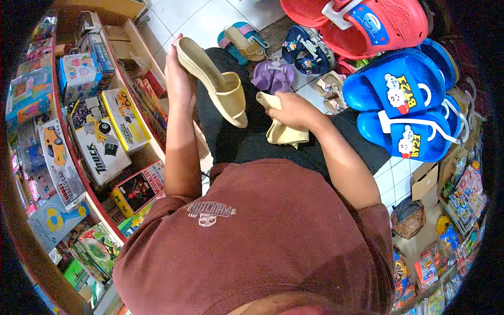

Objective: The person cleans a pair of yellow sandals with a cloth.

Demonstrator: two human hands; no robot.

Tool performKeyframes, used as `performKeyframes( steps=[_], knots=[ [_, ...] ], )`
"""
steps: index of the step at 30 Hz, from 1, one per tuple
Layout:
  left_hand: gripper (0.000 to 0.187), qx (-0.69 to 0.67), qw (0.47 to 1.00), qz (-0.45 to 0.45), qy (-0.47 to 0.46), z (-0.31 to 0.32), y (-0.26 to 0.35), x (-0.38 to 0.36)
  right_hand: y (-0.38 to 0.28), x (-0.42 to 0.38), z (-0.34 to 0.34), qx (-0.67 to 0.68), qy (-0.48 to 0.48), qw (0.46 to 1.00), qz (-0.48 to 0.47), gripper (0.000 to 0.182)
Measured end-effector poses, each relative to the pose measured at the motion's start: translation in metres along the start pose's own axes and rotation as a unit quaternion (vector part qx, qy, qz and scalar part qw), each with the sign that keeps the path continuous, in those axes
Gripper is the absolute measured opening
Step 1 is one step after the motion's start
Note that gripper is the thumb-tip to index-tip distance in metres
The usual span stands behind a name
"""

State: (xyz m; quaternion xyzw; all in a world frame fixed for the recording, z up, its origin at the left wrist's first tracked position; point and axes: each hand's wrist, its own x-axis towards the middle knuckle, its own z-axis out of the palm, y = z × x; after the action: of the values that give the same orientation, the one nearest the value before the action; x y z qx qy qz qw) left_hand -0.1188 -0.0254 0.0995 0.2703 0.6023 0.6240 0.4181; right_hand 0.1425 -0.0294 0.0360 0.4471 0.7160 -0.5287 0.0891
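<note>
A beige wedge sandal (212,79) with a wide yellowish strap is tilted over the dark trousers, its heel end up at the left. My left hand (180,79) is closed on that heel end, with the fingers partly hidden behind the sole. To the right of the sandal, my right hand (290,110) grips a crumpled pale yellow cloth (286,131), which hangs down over the lap. The cloth and the sandal are apart.
Blue slippers (391,92) and red clogs (375,26) hang close at the upper right. Purple sandals (273,76) and other pairs lie ahead on the white tiles. Shelves of boxed toys (100,139) line the left; packaged goods (464,202) stand at the right.
</note>
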Motion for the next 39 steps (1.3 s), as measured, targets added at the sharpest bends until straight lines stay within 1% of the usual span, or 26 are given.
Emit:
performKeyframes(
  steps=[2,4,5,6,7,9,10,11,13,14,17,18,21,22,23,25,26,29,30,33,34,37,38,39],
  knots=[
    [0.060,-0.064,0.997,-0.052,0.007,-0.002,-0.003,0.003,0.001,0.001,0.002,-0.001,0.006,1.000,-0.004,0.050],
    [0.058,-0.184,0.975,-0.113,-0.047,-0.010,-0.008,0.006,0.005,-0.001,-0.006,0.017,-0.024,0.999,-0.035,0.046],
    [0.057,-0.243,0.957,-0.143,-0.074,-0.016,-0.012,0.009,0.008,-0.003,-0.013,0.025,-0.039,0.998,-0.050,0.044],
    [0.053,-0.323,0.909,-0.188,-0.183,-0.014,-0.010,0.010,0.008,-0.007,-0.024,0.055,-0.053,0.994,-0.077,0.037],
    [0.052,-0.336,0.892,-0.241,-0.183,-0.011,-0.010,0.006,0.013,-0.011,-0.027,0.106,-0.005,0.986,-0.130,0.034],
    [0.051,-0.361,0.848,-0.345,-0.180,0.003,-0.011,-0.008,0.027,-0.005,-0.024,0.106,0.159,0.970,-0.148,0.035],
    [0.051,-0.383,0.815,-0.390,-0.193,0.007,-0.022,-0.010,0.015,-0.006,-0.035,0.131,0.153,0.968,-0.150,0.033],
    [0.051,-0.368,0.810,-0.408,-0.204,0.011,-0.032,-0.014,0.002,-0.018,-0.043,0.186,0.156,0.965,-0.101,0.033],
    [0.051,-0.329,0.799,-0.443,-0.239,0.021,-0.046,-0.022,-0.003,-0.017,-0.042,0.181,0.215,0.951,-0.130,0.035],
    [0.052,-0.319,0.796,-0.449,-0.249,0.027,-0.051,-0.024,-0.005,-0.023,-0.044,0.187,0.201,0.956,-0.100,0.035],
    [0.052,-0.294,0.790,-0.465,-0.272,0.039,-0.065,-0.033,-0.011,-0.030,-0.048,0.169,0.210,0.958,-0.101,0.035],
    [0.054,-0.301,0.787,-0.479,-0.248,0.047,-0.063,-0.036,-0.009,-0.024,-0.045,0.222,0.263,0.929,-0.137,0.035],
    [0.053,-0.281,0.797,-0.478,-0.241,0.046,-0.081,-0.036,-0.012,-0.017,-0.042,0.109,0.345,0.917,-0.171,0.031],
    [0.051,-0.236,0.811,-0.479,-0.240,0.049,-0.085,-0.035,-0.014,-0.016,-0.041,0.055,0.351,0.917,-0.181,0.034],
    [0.051,-0.230,0.809,-0.481,-0.247,0.050,-0.089,-0.034,-0.019,-0.017,-0.038,0.051,0.343,0.924,-0.161,0.033],
    [0.051,-0.218,0.807,-0.484,-0.259,0.052,-0.101,-0.031,-0.021,-0.013,-0.033,-0.014,0.302,0.938,-0.168,0.034],
    [0.051,-0.214,0.812,-0.479,-0.255,0.053,-0.107,-0.029,-0.025,-0.014,-0.030,-0.072,0.302,0.938,-0.156,0.034],
    [0.051,-0.204,0.818,-0.461,-0.279,0.052,-0.101,-0.027,-0.013,-0.003,-0.029,-0.072,0.287,0.932,-0.210,0.034],
    [0.050,-0.203,0.818,-0.468,-0.268,0.051,-0.105,-0.026,-0.014,-0.006,-0.035,-0.083,0.273,0.934,-0.216,0.035],
    [0.050,-0.176,0.820,-0.470,-0.276,0.047,-0.110,-0.023,-0.023,-0.012,-0.046,-0.107,0.210,0.948,-0.212,0.039],
    [0.049,-0.169,0.822,-0.472,-0.272,0.048,-0.106,-0.024,-0.033,-0.016,-0.048,-0.127,0.206,0.946,-0.214,0.039],
    [0.046,-0.189,0.811,-0.478,-0.278,0.048,-0.109,-0.021,-0.034,-0.016,-0.043,-0.198,0.208,0.931,-0.226,0.033],
    [0.046,-0.185,0.811,-0.477,-0.286,0.046,-0.115,-0.018,-0.026,-0.008,-0.039,-0.199,0.255,0.916,-0.237,0.031],
    [0.046,-0.181,0.809,-0.475,-0.293,0.042,-0.125,-0.014,-0.019,0.001,-0.040,-0.203,0.261,0.917,-0.223,0.031]
  ],
)
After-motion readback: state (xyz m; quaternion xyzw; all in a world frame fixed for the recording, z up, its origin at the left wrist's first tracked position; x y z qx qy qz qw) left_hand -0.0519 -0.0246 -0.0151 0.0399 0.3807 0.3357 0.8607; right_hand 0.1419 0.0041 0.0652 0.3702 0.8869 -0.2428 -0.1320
